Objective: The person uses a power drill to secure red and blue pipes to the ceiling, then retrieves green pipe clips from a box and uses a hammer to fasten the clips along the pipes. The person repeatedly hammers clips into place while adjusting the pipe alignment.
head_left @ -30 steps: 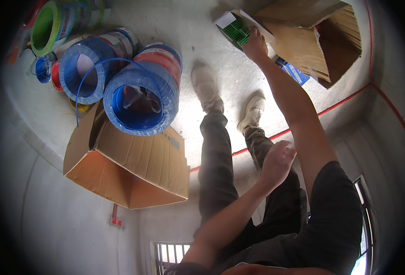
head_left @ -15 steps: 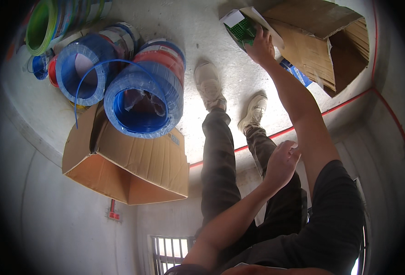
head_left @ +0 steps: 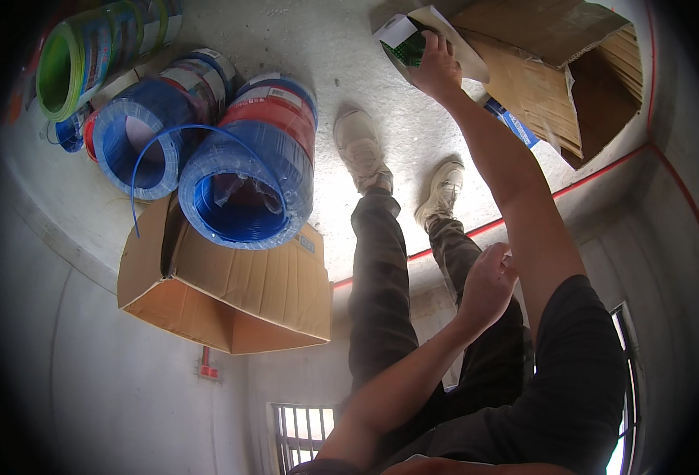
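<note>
Green pieces (head_left: 405, 50) lie beside the right hand (head_left: 436, 68).

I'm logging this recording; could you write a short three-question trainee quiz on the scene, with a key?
1. Where is the right hand?
a) inside the brown carton
b) over the green contents of the small open box
c) on the window bars

2. True or false: the left hand is also at the small open box.

3. Fill in: the blue coil nearest the shoes has a ____ band around it.

Key: 1 b; 2 false, it is beside the right forearm in this view; 3 red.
</note>
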Available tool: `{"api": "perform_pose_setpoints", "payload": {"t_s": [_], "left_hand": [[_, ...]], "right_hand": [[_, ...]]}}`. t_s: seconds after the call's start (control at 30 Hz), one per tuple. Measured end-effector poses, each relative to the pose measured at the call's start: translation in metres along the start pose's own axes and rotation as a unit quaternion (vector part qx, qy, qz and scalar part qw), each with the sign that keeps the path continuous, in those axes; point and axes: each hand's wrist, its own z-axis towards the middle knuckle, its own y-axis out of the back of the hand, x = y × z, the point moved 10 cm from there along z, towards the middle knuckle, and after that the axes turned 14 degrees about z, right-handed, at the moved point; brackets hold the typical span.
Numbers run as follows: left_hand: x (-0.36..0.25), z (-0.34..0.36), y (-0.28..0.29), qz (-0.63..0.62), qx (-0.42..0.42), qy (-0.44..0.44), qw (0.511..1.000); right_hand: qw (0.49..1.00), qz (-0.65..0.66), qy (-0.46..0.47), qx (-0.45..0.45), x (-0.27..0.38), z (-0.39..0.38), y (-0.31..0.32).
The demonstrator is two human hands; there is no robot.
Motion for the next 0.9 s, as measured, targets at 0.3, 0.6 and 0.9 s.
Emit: {"api": "perform_pose_setpoints", "payload": {"t_s": [0.3,0.6,0.9], "left_hand": [[0.01,0.001,0.0,-0.057,-0.028,-0.005,0.998],[-0.006,0.004,0.011,-0.038,-0.014,-0.005,0.999],[0.0,0.005,0.007,-0.049,-0.013,0.004,0.999]], "right_hand": [[0.998,0.015,-0.007,-0.053,0.006,0.004,0.001],[0.999,-0.008,-0.022,-0.03,0.005,-0.004,-0.006],[0.997,0.015,-0.046,-0.068,0.0,-0.028,-0.008]]}}
